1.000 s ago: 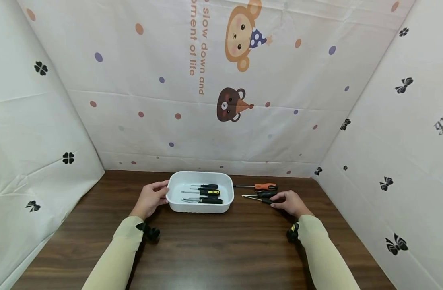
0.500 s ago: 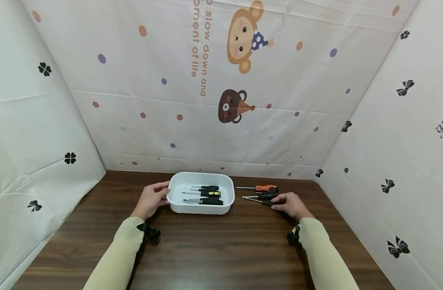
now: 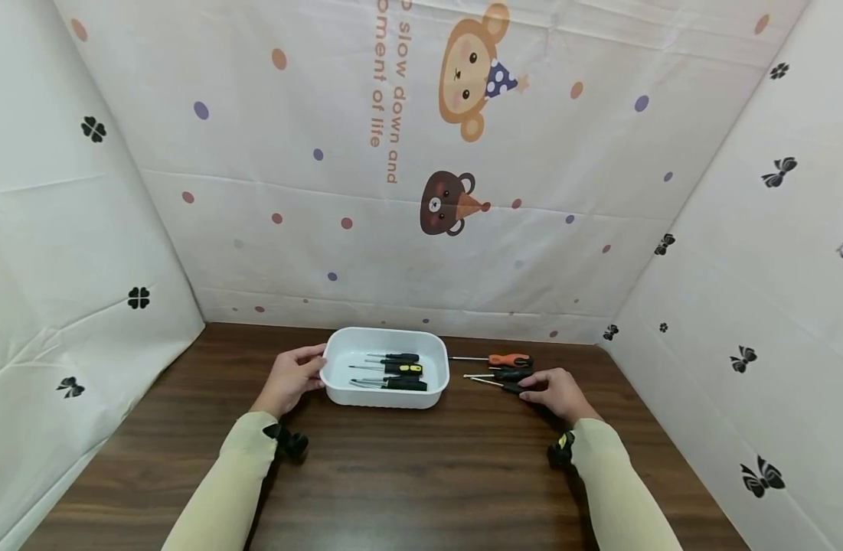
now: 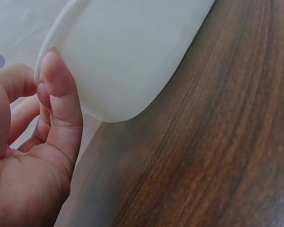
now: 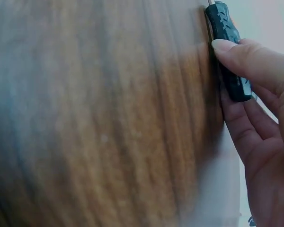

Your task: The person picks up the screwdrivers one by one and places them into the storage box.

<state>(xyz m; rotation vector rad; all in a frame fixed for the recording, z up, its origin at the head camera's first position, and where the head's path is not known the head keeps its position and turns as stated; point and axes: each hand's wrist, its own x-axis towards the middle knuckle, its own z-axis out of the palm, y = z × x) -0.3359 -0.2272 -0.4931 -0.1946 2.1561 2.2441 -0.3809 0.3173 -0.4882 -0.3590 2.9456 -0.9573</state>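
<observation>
Head view: the white tray (image 3: 387, 399) sits near the far edge of the counter (image 3: 407, 474), a little left of that edge's middle, with several screwdrivers (image 3: 403, 370) inside, handles to the right. The left hand (image 3: 290, 380) is at the tray's left end. The right hand (image 3: 557, 392) lies well apart from it, toward the counter's far right corner, at the handle of a black screwdriver (image 3: 512, 388). Key relation: this screwdriver is right of the tray, its long axis nearly parallel to the far edge, shaft pointing left toward the tray and slanting slightly to the far edge; the right hand is much the nearer. Beyond it, toward the far edge, lie another black-handled screwdriver (image 3: 513, 374) and an orange-handled screwdriver (image 3: 509, 360). Left wrist view: the left hand pinches the tray at its rim, one digit flat against the outer wall. Right wrist view: the right hand's thumb and fingers clasp the black handle near its butt end, shaft leading away from the palm; cannot tell whether it touches the counter.
</observation>
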